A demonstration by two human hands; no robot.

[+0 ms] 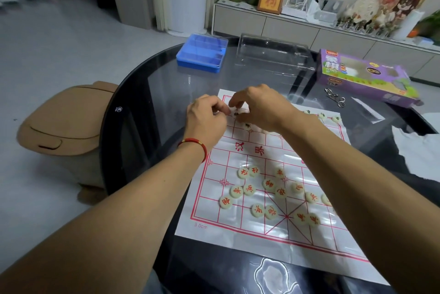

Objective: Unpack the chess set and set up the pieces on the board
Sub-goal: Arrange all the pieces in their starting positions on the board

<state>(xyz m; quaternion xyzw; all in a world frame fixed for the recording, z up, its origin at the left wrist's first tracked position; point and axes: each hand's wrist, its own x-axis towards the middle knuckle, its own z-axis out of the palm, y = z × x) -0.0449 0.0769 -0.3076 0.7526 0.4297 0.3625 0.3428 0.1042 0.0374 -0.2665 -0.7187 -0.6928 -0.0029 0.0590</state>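
Both hands work at the far left corner of the paper board [238, 222]. Left hand [206, 117] has its fingers curled in toward a pale piece at the corner; it seems to pinch that piece, though the fingertips hide most of it. Just beside it to the right, the right hand [259, 105] hangs knuckles-up with fingertips bent down over a black-lettered piece [236, 114]; whether it actually grasps anything I cannot tell.

Another black piece [248, 125] lies free just nearer the person, under the right hand's palm side (the right hand is the closer one to it). Further right, three more black pieces [322, 116] sit along the far edge.

Red pieces [269, 184] lie scattered and unsorted on the near half, well apart from both hands and toward the person, so the far rank looks like the step in hand.
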